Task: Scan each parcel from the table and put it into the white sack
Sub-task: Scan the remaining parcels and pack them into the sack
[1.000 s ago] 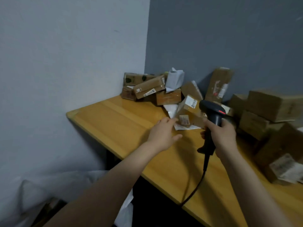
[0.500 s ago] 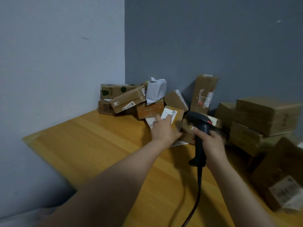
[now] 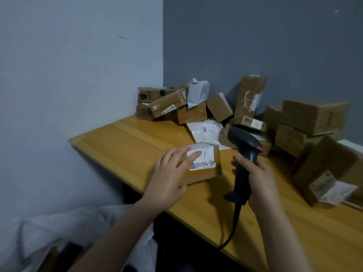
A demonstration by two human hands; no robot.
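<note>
Beside the scanner (image 3: 244,146), left hand (image 3: 169,178) has slid parcel (image 3: 205,170) nearer

Parcel sorting room: piled labelled cartons (image 3: 196,107), scanner (image 3: 243,152).

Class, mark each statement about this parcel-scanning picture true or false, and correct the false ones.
1. The right hand grips a black scanner. True.
2. The scanner is cordless. False: a cable hangs from its handle.
3. The left hand rests on top of a labelled parcel. True.
4. The sack stands on the table. False: it lies below the table's edge, at the lower left.
5. Everything in the pile is a brown box. False: a white packet sits in the pile.
</note>
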